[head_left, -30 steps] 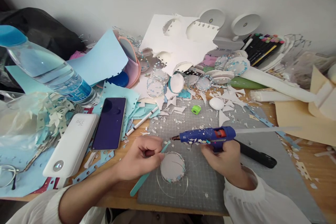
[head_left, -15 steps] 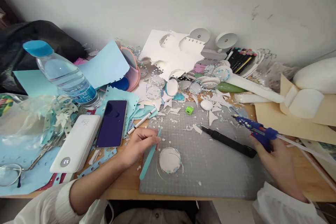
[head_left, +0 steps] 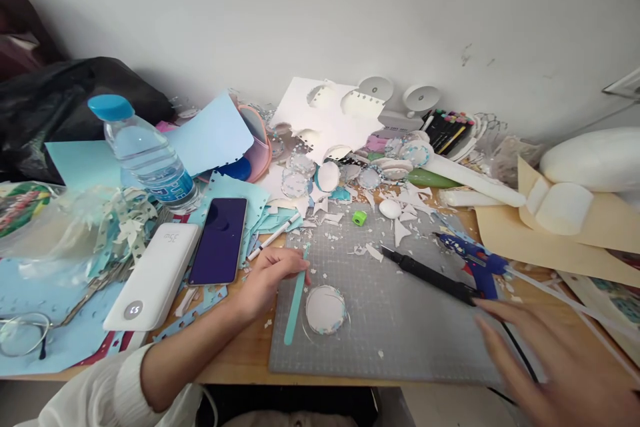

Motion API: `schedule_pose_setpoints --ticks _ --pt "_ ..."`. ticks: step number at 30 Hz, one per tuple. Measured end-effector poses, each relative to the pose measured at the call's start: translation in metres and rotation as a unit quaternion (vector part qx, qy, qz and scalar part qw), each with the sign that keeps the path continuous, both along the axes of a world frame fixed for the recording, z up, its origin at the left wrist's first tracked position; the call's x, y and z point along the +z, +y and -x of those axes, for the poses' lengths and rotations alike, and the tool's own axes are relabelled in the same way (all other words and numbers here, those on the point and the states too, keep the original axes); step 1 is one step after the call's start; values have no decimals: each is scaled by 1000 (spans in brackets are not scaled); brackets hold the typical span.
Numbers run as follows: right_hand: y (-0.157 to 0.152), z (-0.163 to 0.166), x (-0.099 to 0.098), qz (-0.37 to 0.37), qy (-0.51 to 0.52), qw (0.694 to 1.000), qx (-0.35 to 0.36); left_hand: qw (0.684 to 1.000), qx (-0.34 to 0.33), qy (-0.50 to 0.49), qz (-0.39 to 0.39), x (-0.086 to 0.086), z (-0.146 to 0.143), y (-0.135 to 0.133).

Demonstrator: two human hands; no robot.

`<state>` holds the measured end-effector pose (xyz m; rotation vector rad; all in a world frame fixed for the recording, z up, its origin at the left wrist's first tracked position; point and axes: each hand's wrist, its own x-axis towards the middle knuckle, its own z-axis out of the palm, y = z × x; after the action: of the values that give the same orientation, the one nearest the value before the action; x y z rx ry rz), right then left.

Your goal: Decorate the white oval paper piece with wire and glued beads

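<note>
My left hand pinches a flat teal stick between thumb and fingers, over the left part of the grey cutting mat. Just right of the stick lies a white paper disc with bits of blue and white along its edge, on a clear round piece. My right hand is at the lower right, fingers stretched out and slightly blurred, with nothing in it. Beyond its fingertips the blue glue gun rests on the mat's right side, a white glue stick in its back. A black pen-shaped tool lies beside the gun.
On the left are a phone, a white power bank, a water bottle and glasses. Paper scraps, a green sharpener and several decorated discs crowd the back. White cut-out paper leans by the wall.
My right hand has let go of the glue gun, which now lies on the mat, and has moved down toward me. The teal stick in my left hand has become more upright.
</note>
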<state>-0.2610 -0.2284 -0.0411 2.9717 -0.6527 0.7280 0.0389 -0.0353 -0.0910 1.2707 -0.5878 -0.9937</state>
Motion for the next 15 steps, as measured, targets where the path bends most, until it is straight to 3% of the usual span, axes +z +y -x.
schedule_pose_setpoints --ticks 2,4,7,12,15 --pt "25 -42 9 47 -12 992 117 1000 7 22 -2 3 1 -1" --pt "46 -87 14 88 -14 965 248 999 18 44 -1 4 3 -2" --pt "68 -145 12 124 -34 924 360 997 38 66 -1 2 5 -3" --pt "70 -187 -1 174 -88 888 416 997 44 60 -8 -1 7 -5" --pt "54 -187 -11 131 -127 893 412 999 39 33 -14 4 6 -3"
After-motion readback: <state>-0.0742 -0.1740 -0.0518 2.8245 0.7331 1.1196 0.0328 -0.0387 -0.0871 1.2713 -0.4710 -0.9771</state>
